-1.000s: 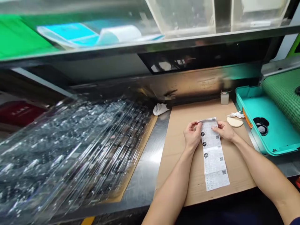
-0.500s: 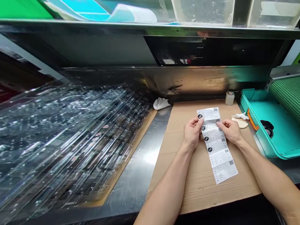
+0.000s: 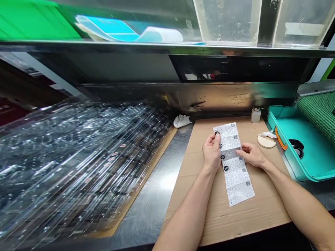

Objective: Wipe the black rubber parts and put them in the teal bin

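Observation:
A long strip of white printed labels, with creases across it, black round marks and QR codes, hangs slanted over the cardboard sheet. My left hand pinches its left edge near the top, thumb in front and the other fingers partly hidden. At the right edge, about mid-strip, my right hand rests its thumb on the front of the paper. The fingertips behind the strip are hidden. Beyond the right hand lie a round cream pad and a crumpled white glove.
A big stack of clear plastic trays covers the left side. On the right stands a turquoise bin holding black round parts, beside a green conveyor belt. A small bottle and a metal shelf are at the back.
The label strip and both hands have shifted slightly left in view. My right hand has slid down along the strip's edge, and its thumb overlaps the paper lower than before.

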{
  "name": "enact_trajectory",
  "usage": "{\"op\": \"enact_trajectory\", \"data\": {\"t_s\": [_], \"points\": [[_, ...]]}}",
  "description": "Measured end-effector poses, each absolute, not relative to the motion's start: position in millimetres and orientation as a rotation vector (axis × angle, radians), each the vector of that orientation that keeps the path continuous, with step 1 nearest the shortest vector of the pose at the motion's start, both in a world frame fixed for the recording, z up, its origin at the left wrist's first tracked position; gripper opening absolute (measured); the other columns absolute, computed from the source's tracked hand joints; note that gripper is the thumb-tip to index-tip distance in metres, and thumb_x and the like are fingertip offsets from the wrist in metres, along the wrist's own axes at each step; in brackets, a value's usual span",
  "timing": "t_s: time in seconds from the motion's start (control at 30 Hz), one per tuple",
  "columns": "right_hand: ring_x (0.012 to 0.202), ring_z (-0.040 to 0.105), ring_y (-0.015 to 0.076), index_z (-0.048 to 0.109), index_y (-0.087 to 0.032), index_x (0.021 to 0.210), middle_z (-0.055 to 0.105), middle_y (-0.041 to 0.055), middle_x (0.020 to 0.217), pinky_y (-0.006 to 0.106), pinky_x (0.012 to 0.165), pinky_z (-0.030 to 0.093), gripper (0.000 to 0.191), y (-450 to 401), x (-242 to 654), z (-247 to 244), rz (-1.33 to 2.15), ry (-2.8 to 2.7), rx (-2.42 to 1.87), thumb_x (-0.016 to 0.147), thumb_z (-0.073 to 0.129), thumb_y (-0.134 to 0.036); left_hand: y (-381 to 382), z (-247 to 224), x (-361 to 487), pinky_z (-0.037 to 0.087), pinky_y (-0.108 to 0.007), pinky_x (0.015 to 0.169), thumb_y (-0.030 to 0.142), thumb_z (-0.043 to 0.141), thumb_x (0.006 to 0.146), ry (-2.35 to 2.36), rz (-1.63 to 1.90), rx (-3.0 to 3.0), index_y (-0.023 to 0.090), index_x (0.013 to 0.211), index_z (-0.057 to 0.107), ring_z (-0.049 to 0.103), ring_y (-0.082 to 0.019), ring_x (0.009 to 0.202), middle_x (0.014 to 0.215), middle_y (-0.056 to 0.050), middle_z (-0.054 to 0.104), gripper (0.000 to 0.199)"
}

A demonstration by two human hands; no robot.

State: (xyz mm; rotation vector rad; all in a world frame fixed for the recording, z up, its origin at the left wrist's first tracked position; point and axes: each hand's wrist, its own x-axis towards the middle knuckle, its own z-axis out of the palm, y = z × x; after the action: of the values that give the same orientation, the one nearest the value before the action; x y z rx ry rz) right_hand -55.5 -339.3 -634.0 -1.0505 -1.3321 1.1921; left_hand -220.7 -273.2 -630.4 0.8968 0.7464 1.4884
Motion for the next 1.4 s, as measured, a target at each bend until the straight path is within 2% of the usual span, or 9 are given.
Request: {"op": "enact_trajectory", "data": {"t_s": [0.1, 0.3, 0.47, 0.57, 0.73, 0.97, 1.13, 1.27, 1.4], "points": [[0.073, 0.067, 0.0174, 0.071, -0.017, 0.088, 0.073, 0.0029, 0.082, 0.028, 0.065, 0.054, 0.035, -338, -56, -633, 1.065, -1.272, -1.056, 0.083, 0.073, -0.052, -277, -626, -223, 0.053, -0.023, 0.067, 0.053, 0.08, 0.076, 0.688, 1.37, 0.913, 0.018, 0.102, 0.064, 0.068, -0.012, 0.071, 0.086, -0.002, 0.074, 0.047], [0.078, 0.066, 0.0177, 0.07, -0.02, 0.102, 0.073, 0.0039, 0.088, 0.029, 0.069, 0.054, 0.032, -337, -54, -626, 0.792, -1.142, -1.013, 0.089, 0.069, -0.049, -287, -620, -221, 0.054, -0.028, 0.071, 0.046, 0.085, 0.074, 0.653, 1.114, 1.061, 0.014, 0.096, 0.067, 0.069, -0.015, 0.072, 0.083, -0.005, 0.075, 0.043], [0.073, 0.065, 0.016, 0.047, -0.023, 0.141, 0.07, -0.0001, 0.085, 0.027, 0.063, 0.052, 0.067, -338, -56, -625, 0.847, -1.12, -0.968, 0.085, 0.075, -0.045, -290, -614, -221, 0.055, -0.03, 0.079, 0.039, 0.085, 0.075, 0.686, 1.254, 1.035, 0.022, 0.151, 0.03, 0.071, -0.017, 0.082, 0.089, -0.003, 0.076, 0.096], [0.071, 0.063, 0.0148, 0.04, -0.024, 0.148, 0.069, -0.0003, 0.085, 0.026, 0.061, 0.05, 0.072, -339, -57, -624, 0.761, -1.098, -0.973, 0.088, 0.072, -0.045, -292, -615, -222, 0.055, -0.032, 0.083, 0.03, 0.087, 0.072, 0.61, 1.161, 1.208, 0.029, 0.158, 0.016, 0.071, -0.019, 0.092, 0.104, -0.005, 0.075, 0.112], [0.08, 0.066, 0.0168, 0.058, -0.023, 0.133, 0.071, 0.0031, 0.088, 0.029, 0.071, 0.054, 0.048, -335, -55, -625, 0.65, -1.111, -0.954, 0.091, 0.068, -0.044, -290, -624, -222, 0.053, -0.029, 0.083, 0.024, 0.078, 0.079, 0.661, 1.162, 1.473, 0.02, 0.136, 0.052, 0.068, -0.017, 0.089, 0.099, -0.005, 0.072, 0.064], [0.102, 0.069, 0.0228, 0.07, -0.022, 0.116, 0.074, 0.0085, 0.11, 0.037, 0.091, 0.058, 0.037, -335, -51, -625, 0.612, -1.144, -1.055, 0.091, 0.066, -0.048, -290, -618, -222, 0.053, -0.029, 0.078, 0.029, 0.075, 0.081, 0.64, 1.278, 1.385, 0.021, 0.129, 0.055, 0.068, -0.017, 0.086, 0.094, -0.004, 0.072, 0.052], [0.111, 0.067, 0.0252, 0.063, -0.022, 0.135, 0.068, 0.0095, 0.13, 0.035, 0.091, 0.058, 0.067, -338, -50, -628, 0.743, -1.331, -1.148, 0.074, 0.084, -0.041, -291, -616, -222, 0.054, -0.033, 0.085, 0.031, 0.074, 0.081, 0.694, 1.379, 1.385, 0.019, 0.119, 0.06, 0.069, -0.019, 0.094, 0.102, -0.008, 0.072, 0.042], [0.089, 0.068, 0.0196, 0.075, -0.022, 0.114, 0.075, 0.0054, 0.104, 0.03, 0.077, 0.055, 0.033, -338, -49, -628, 0.628, -1.365, -1.216, 0.088, 0.07, -0.041, -284, -619, -229, 0.054, -0.034, 0.083, 0.033, 0.077, 0.078, 0.815, 1.325, 1.483, 0.02, 0.128, 0.06, 0.067, -0.018, 0.088, 0.099, -0.006, 0.069, 0.054], [0.064, 0.052, 0.014, 0.079, -0.02, 0.086, 0.06, 0.0003, 0.068, 0.027, 0.058, 0.042, 0.026, -340, -47, -619, 0.505, -1.458, -1.24, 0.089, 0.069, -0.044, -276, -621, -238, 0.051, -0.038, 0.095, 0.037, 0.081, 0.073, 1.014, 1.318, 1.69, 0.022, 0.107, 0.072, 0.062, -0.022, 0.107, 0.121, -0.009, 0.06, 0.039]]}}
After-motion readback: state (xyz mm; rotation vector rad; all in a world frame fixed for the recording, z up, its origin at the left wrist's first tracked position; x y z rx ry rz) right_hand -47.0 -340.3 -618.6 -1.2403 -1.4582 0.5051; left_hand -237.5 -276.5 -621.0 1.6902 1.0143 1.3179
